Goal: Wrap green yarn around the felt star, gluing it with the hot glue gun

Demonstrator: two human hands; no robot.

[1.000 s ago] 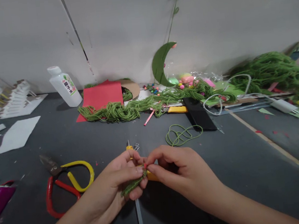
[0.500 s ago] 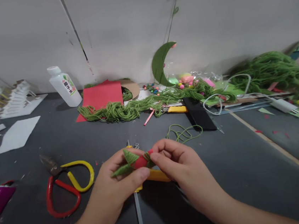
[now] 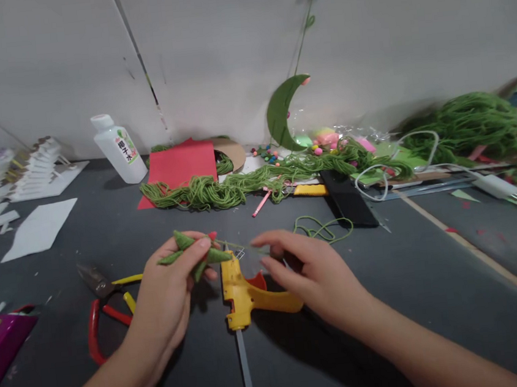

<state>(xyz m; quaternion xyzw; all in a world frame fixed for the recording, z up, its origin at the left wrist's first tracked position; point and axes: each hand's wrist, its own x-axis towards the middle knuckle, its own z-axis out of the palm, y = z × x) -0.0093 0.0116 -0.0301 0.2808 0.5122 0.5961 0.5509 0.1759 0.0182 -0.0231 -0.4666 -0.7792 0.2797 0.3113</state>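
My left hand (image 3: 164, 289) grips a small star shape (image 3: 219, 255) wrapped in green yarn, a bit of red showing at its upper edge. Its thumb presses on the front, and the fingers curl behind. From the star a thin strand of green yarn (image 3: 233, 244) runs right to my right hand (image 3: 317, 267). The strand passes between the index finger and thumb, whose tips are apart; the other fingers are curled and partly hidden. Below and between the hands lies a yellow hot glue gun (image 3: 236, 294) with a grey glue stick (image 3: 245, 367) in its back end.
Pliers (image 3: 100, 290) with red and yellow handles lie left, partly behind my left forearm. Farther back are a white bottle (image 3: 123, 155), red paper (image 3: 181, 164), green yarn skeins (image 3: 207, 192), a black phone (image 3: 349, 199) and a white charger (image 3: 498, 185). A green crescent (image 3: 280, 114) leans against the wall.
My left hand has moved left and up, turning the star so more green points show. My right hand has drawn away from it, with a yarn strand stretched between. The glue gun is more exposed.
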